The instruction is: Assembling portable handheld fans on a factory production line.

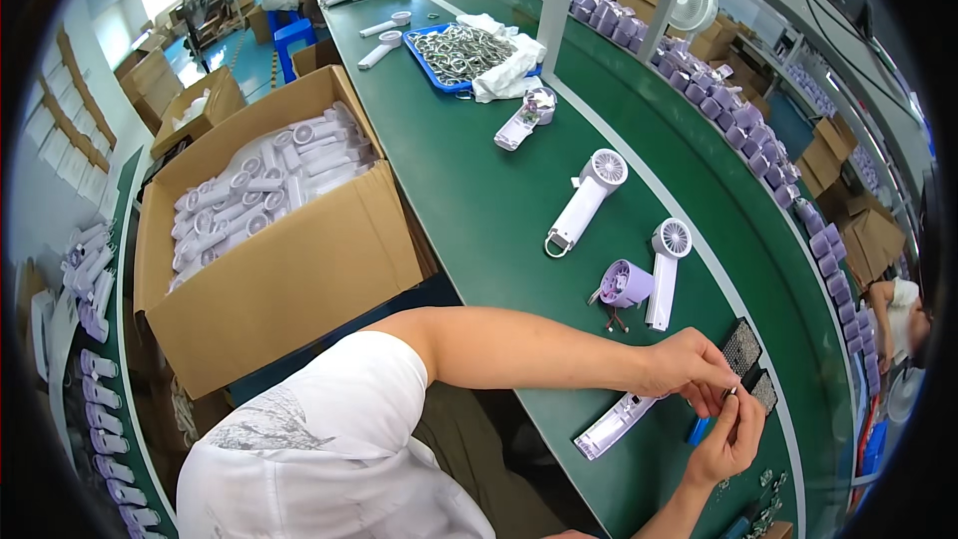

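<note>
My left hand [691, 367] reaches across from the left, and its fingertips meet those of my right hand [731, 437]. Both are pinched closed around a tiny dark piece [730, 392], too small to name. Just left of them a pale lilac fan handle shell [611, 427] lies on the green bench. A blue-handled tool [698, 429] is partly hidden behind my right hand. Beyond the fingers sit two black trays of small parts, one [741, 349] farther off. A purple fan head [626, 282] with loose wires stands beside a white handheld fan [664, 274].
Another handheld fan [589, 200] and a partly assembled one [526, 120] lie farther up the bench. A blue tray [429, 65] holds metal rings. To my left stands a carton [289, 284] of bagged fans. Purple fan heads [733, 120] line the far side. Other people work nearby.
</note>
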Available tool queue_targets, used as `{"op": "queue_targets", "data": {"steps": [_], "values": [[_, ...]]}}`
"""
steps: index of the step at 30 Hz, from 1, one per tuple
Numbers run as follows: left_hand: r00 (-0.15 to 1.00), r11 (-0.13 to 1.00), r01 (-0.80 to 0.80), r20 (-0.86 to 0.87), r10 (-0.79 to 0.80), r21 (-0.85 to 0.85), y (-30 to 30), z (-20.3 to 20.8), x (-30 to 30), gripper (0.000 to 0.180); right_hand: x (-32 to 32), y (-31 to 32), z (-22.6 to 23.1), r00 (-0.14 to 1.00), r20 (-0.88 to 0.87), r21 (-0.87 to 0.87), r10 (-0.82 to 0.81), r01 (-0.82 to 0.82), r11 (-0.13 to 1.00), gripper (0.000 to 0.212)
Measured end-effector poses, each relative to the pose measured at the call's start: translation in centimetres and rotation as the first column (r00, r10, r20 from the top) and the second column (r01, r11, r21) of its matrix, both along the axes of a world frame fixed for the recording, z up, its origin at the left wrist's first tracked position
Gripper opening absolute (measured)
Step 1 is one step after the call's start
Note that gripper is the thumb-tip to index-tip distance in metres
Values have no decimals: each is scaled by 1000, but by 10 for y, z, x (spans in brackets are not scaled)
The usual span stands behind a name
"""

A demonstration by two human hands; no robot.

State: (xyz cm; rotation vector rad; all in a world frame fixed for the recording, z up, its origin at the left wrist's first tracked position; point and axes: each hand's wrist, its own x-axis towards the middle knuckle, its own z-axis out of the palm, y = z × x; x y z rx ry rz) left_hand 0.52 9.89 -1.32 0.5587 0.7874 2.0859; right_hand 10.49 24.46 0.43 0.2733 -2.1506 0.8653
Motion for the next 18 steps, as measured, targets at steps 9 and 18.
{"op": "queue_targets", "data": {"steps": [9, 18], "values": [[1000, 1000, -2, -3, 2, -11, 0, 2, -1, 26, -1, 0, 2, 1000, 1, 10, -5, 5, 1000, 16], [1000, 1000, -3, -7, 2, -16, 1, 3, 0, 28, 0, 0, 3, 1000, -11, 15, 1, -1, 1000, 16]]}}
